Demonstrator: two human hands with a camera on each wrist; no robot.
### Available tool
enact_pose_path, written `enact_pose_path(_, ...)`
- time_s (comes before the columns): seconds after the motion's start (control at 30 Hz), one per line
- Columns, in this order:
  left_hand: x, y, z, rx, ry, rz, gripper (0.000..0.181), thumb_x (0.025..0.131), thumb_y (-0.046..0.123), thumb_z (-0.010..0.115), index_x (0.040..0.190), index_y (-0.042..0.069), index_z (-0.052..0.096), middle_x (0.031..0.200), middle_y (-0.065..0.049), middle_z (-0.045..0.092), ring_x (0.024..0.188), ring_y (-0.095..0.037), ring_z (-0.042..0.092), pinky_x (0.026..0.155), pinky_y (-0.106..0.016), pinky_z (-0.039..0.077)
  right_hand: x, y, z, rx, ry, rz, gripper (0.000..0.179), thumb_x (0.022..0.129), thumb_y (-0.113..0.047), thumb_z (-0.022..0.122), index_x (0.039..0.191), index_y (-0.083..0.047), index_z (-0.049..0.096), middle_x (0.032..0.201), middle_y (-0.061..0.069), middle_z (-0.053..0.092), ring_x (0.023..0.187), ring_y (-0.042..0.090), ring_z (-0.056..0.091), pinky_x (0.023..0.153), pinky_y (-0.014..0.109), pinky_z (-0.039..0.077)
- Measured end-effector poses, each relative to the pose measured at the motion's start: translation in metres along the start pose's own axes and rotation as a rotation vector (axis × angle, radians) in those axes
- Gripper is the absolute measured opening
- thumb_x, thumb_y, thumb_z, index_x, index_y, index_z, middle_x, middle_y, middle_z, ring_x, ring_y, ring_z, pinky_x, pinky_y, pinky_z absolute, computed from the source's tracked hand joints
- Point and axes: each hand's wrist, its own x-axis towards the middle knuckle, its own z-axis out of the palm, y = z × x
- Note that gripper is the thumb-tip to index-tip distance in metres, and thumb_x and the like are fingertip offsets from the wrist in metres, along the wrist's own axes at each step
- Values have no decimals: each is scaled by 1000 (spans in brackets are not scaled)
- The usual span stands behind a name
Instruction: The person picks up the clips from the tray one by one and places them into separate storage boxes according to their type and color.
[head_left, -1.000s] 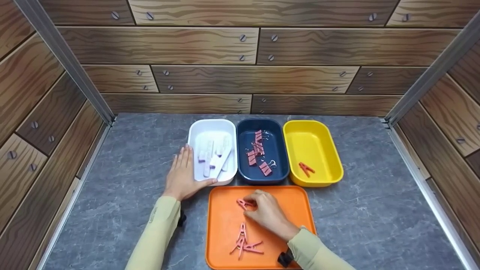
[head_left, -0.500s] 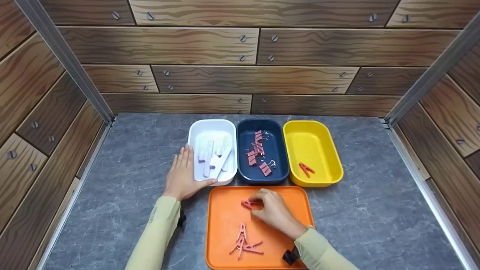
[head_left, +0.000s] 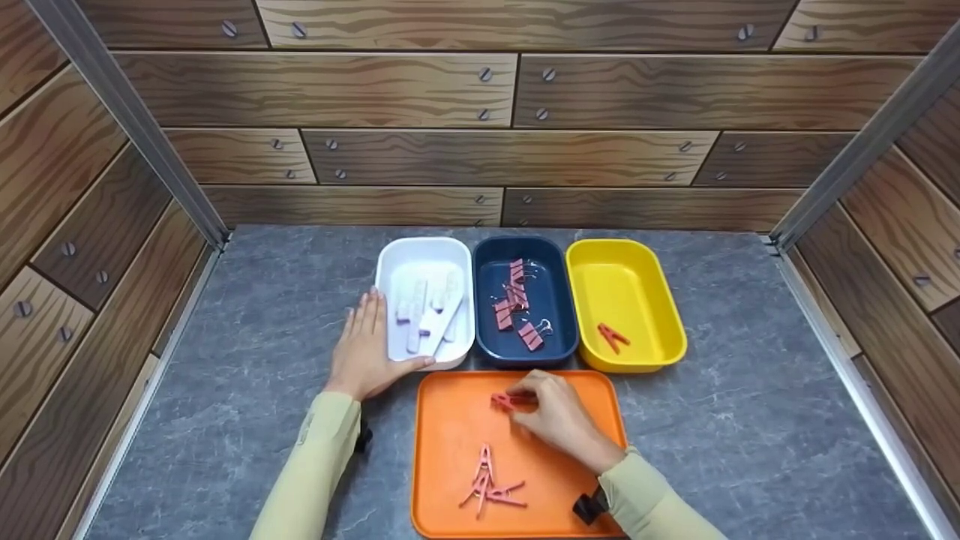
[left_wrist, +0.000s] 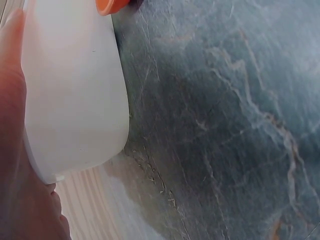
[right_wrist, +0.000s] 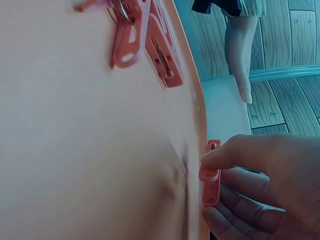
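Observation:
My right hand (head_left: 559, 416) pinches a red clothespin (head_left: 502, 401) over the upper part of the orange tray (head_left: 442, 435). In the right wrist view the thumb and fingers grip that clothespin (right_wrist: 212, 187) by its sides. Several more clothespins (head_left: 491, 480) lie in a small heap lower on the tray. My left hand (head_left: 364, 349) rests against the left side of the white container (head_left: 386, 259), its fingers straight along the wall and its thumb at the front corner. The left wrist view shows the white container's wall (left_wrist: 75, 100) beside the hand.
White sticks (head_left: 435, 315) lie in the white container. Beside it, a dark blue container (head_left: 491, 262) holds several pink binder clips (head_left: 514, 296). On the right, a yellow container (head_left: 626, 281) has one red clothespin (head_left: 613, 337) in it. Wood-patterned walls (head_left: 510, 157) enclose the grey tabletop (head_left: 750, 420).
My right hand has moved a little to the right and up across the tray with the clothespin, which has turned in its fingers. The left hand has stayed still.

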Motion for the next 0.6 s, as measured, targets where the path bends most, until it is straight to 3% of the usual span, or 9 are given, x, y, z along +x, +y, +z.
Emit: enact_pose_path(0.6,0,-3,2,-8,5,0,141,71,94,52,160,-5,6,167,-21,6,154,-33,5,124,-45,5,-1,7,-8,33,72,-25,23,76,-8,88,97,-7,81,85,-3,66,81,16,64,74,34,56)
